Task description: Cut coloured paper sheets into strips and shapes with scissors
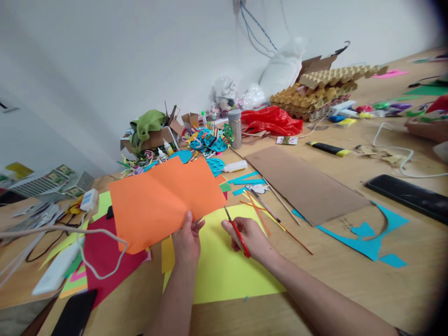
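My left hand (187, 240) pinches the lower edge of a large orange paper sheet (157, 200), holding it up off the table. A step-shaped notch shows in the sheet's top edge. In my right hand (250, 235) is a pair of scissors (241, 235) with red handles, its blades pointing up and left, close to the sheet's right corner. Whether the blades touch the paper I cannot tell. Beneath both hands lies a yellow paper sheet (227, 270). A dark red sheet (105, 261) is partly covered by the orange one.
Brown cardboard (301, 186) and blue paper scraps (364, 240) lie to the right. Thin sticks (280, 200) rest beside the cardboard. A white cable (101, 275) loops at left near a phone (75, 312). Egg trays (315, 95) stand behind; another person's hand (427, 128) is far right.
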{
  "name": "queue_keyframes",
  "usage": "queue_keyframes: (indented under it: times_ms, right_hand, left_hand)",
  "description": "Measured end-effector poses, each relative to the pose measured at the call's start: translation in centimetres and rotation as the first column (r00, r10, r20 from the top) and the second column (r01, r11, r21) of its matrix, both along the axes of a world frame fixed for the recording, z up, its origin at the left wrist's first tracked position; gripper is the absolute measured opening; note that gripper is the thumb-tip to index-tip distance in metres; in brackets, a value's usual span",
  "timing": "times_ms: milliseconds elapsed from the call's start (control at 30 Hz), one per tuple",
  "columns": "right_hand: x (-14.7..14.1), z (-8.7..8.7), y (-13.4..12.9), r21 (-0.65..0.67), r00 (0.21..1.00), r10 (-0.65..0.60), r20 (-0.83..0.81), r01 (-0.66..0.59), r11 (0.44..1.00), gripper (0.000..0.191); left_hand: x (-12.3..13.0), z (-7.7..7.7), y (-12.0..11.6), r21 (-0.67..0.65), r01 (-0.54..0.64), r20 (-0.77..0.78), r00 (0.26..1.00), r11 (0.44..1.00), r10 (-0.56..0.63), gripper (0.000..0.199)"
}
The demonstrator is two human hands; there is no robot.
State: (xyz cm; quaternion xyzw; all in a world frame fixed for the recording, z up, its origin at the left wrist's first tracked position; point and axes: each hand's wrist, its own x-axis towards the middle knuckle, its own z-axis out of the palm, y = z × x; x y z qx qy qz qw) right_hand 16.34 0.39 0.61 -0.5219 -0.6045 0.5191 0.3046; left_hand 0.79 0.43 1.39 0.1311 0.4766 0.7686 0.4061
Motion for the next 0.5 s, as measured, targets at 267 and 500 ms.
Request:
queue_keyframes:
  times_ms: [267, 500]
  right_hand:
    - [0.15, 0.23, 0.0, -0.014, 0.998, -0.033, -0.049, 0.032, 0.999, 0.045]
    - [0.11, 0.76, 0.07, -0.043, 0.996, -0.056, -0.067, 0.054, 0.998, 0.044]
  left_hand:
    - [0.09, -0.57, -0.09, -0.007, 0.037, -0.011, 0.999, 0.999, -0.037, 0.036]
    - [0.65, -0.42, -0.27, -0.009, 0.033, -0.021, 0.999, 0.999, -0.033, 0.038]
